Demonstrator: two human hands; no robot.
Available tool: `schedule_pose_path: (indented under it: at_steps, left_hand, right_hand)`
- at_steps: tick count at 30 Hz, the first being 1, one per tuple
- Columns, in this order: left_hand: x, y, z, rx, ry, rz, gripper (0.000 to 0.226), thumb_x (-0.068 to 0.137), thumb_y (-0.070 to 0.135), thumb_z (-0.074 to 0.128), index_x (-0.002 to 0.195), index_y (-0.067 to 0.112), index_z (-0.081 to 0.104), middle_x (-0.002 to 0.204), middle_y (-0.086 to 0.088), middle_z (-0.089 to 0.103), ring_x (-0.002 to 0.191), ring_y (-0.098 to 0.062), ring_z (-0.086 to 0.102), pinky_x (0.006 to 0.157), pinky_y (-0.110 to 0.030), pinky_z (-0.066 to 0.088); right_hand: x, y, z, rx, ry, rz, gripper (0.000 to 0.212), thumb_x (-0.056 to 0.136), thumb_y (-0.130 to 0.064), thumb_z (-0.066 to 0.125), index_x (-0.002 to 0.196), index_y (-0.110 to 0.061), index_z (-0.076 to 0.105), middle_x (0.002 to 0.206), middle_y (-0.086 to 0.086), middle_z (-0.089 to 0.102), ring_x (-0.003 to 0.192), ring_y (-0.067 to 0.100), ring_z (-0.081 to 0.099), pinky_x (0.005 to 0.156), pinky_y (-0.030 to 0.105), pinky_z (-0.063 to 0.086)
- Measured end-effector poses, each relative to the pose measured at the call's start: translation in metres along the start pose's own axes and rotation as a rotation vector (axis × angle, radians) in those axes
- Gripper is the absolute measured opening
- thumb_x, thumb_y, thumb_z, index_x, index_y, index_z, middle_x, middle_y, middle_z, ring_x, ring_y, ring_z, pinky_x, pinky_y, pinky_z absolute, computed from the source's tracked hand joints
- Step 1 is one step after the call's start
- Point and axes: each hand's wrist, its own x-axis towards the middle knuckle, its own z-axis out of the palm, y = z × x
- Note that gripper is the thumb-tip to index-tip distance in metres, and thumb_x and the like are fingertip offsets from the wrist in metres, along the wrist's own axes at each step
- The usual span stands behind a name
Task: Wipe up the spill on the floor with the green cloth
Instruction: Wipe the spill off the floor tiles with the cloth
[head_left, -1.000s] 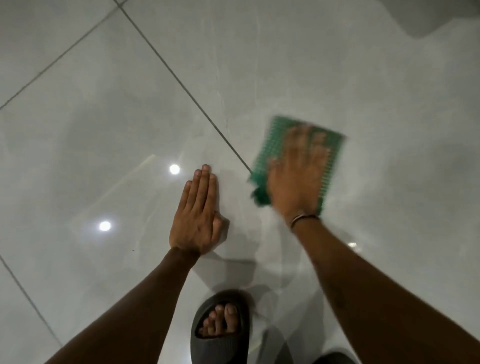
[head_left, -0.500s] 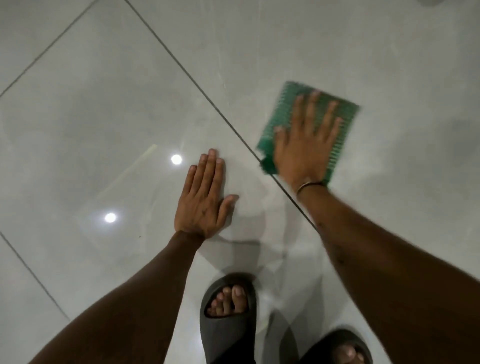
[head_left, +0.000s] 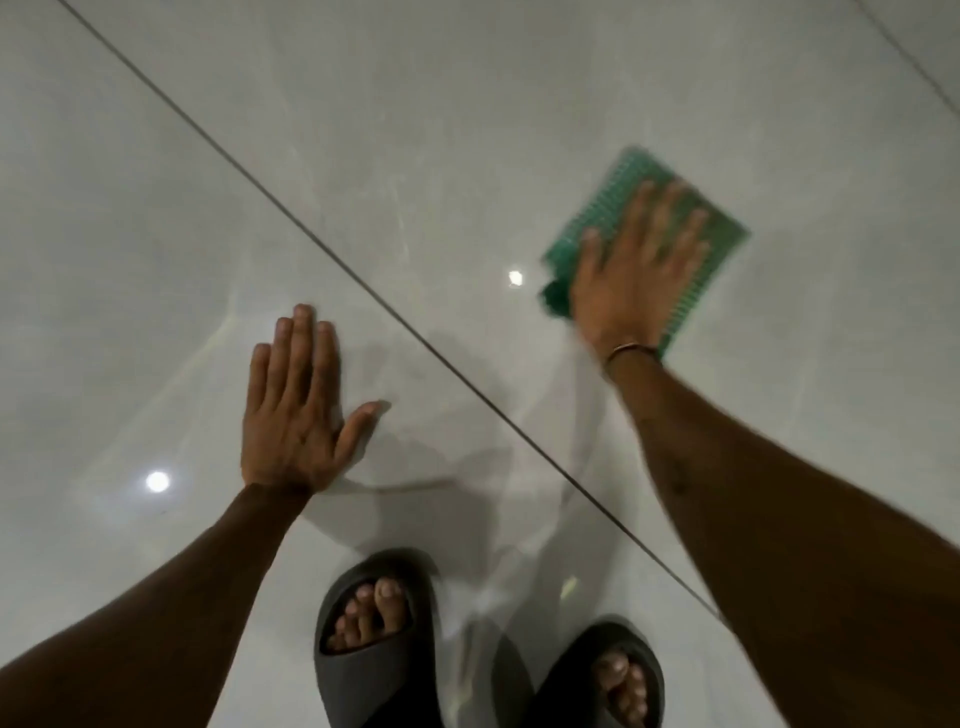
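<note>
My left hand (head_left: 296, 415) lay flat on the shiny floor (head_left: 156, 234) with its fingers together and thumb out, my dark slippers (head_left: 374, 649) stood below, and my right hand (head_left: 631, 280) pressed flat, fingers spread, on the green cloth (head_left: 613, 208) lying on the floor.

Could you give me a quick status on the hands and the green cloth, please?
Right hand flat on green cloth, pressing it to the floor. Left hand flat on tile, empty. Nothing in the way.
</note>
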Motion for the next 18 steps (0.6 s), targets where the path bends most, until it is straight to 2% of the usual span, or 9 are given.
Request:
schedule_pose_path:
  at_steps: [3, 4, 5, 7, 9, 11, 13, 15, 18]
  left_hand:
    - [0.008, 0.043, -0.004, -0.052, 0.0, 0.028, 0.092, 0.11, 0.067, 0.02, 0.177, 0.004, 0.012, 0.188, -0.019, 0.008, 0.176, -0.04, 0.009, 0.141, -0.062, 0.015]
    - [0.013, 0.065, -0.003, -0.101, 0.004, 0.106, 0.088, 0.112, 0.062, 0.022, 0.176, 0.002, 0.016, 0.187, -0.021, 0.013, 0.175, -0.041, 0.013, 0.141, -0.062, 0.019]
    - [0.017, 0.086, -0.001, -0.122, 0.011, 0.171, 0.086, 0.113, 0.06, 0.025, 0.175, 0.001, 0.018, 0.186, -0.022, 0.016, 0.175, -0.04, 0.016, 0.139, -0.062, 0.023]
    - [0.024, 0.113, 0.003, -0.089, 0.012, 0.24, 0.089, 0.112, 0.064, 0.032, 0.176, 0.003, 0.02, 0.187, -0.019, 0.017, 0.175, -0.038, 0.017, 0.139, -0.061, 0.026]
    - [0.027, 0.117, 0.009, -0.055, 0.025, 0.276, 0.096, 0.109, 0.07, 0.038, 0.177, 0.005, 0.017, 0.188, -0.018, 0.012, 0.176, -0.037, 0.014, 0.141, -0.058, 0.021]
    - [0.025, 0.112, 0.012, -0.029, 0.029, 0.283, 0.092, 0.11, 0.066, 0.038, 0.177, 0.006, 0.017, 0.188, -0.018, 0.011, 0.176, -0.037, 0.013, 0.142, -0.059, 0.019]
    - [0.023, 0.109, 0.013, -0.024, 0.029, 0.283, 0.082, 0.114, 0.056, 0.033, 0.177, 0.008, 0.015, 0.188, -0.017, 0.009, 0.176, -0.035, 0.011, 0.142, -0.058, 0.019]
    - [0.025, 0.112, 0.014, -0.015, 0.034, 0.279, 0.075, 0.115, 0.047, 0.029, 0.178, 0.01, 0.011, 0.189, -0.013, 0.007, 0.177, -0.032, 0.008, 0.143, -0.056, 0.016]
    - [0.024, 0.112, 0.01, -0.035, 0.018, 0.257, 0.074, 0.114, 0.044, 0.026, 0.178, 0.009, 0.01, 0.189, -0.013, 0.006, 0.177, -0.031, 0.006, 0.144, -0.054, 0.013]
  right_hand:
    - [-0.081, 0.007, 0.02, -0.122, -0.101, -0.552, 0.081, 0.114, -0.064, 0.02, 0.179, -0.015, 0.009, 0.188, 0.013, 0.003, 0.173, 0.049, 0.007, 0.14, 0.068, 0.009]
    - [-0.122, 0.033, 0.021, -0.144, -0.15, -0.684, 0.082, 0.114, -0.066, 0.024, 0.179, -0.017, 0.01, 0.189, 0.011, 0.004, 0.174, 0.046, 0.006, 0.14, 0.067, 0.011]
    - [-0.158, 0.063, 0.02, -0.153, -0.184, -0.733, 0.083, 0.113, -0.068, 0.026, 0.179, -0.02, 0.01, 0.189, 0.009, 0.004, 0.175, 0.042, 0.003, 0.139, 0.067, 0.014]
    - [-0.189, 0.132, 0.008, -0.156, -0.192, -0.634, 0.083, 0.111, -0.07, 0.026, 0.179, -0.026, 0.008, 0.189, 0.005, 0.0, 0.175, 0.039, -0.002, 0.137, 0.066, 0.018]
    - [-0.163, 0.169, -0.002, -0.163, -0.158, -0.365, 0.083, 0.111, -0.07, 0.02, 0.179, -0.026, 0.004, 0.189, 0.008, 0.001, 0.174, 0.043, 0.003, 0.137, 0.067, 0.017]
    - [-0.105, 0.145, -0.006, -0.107, -0.051, -0.06, 0.085, 0.111, -0.07, 0.016, 0.179, -0.02, 0.006, 0.188, 0.015, 0.008, 0.172, 0.049, 0.011, 0.137, 0.07, 0.017]
    - [-0.063, 0.091, -0.004, -0.047, 0.043, 0.096, 0.087, 0.112, -0.07, 0.017, 0.178, -0.014, 0.015, 0.186, 0.02, 0.016, 0.17, 0.053, 0.016, 0.136, 0.071, 0.018]
    - [-0.063, 0.051, 0.008, -0.017, 0.034, -0.072, 0.085, 0.112, -0.068, 0.026, 0.178, -0.014, 0.018, 0.186, 0.018, 0.015, 0.17, 0.053, 0.013, 0.139, 0.07, 0.011]
    - [-0.152, 0.071, 0.022, -0.071, -0.154, -0.657, 0.088, 0.111, -0.071, 0.035, 0.179, -0.02, 0.014, 0.189, 0.011, 0.005, 0.174, 0.045, 0.003, 0.14, 0.067, 0.01]
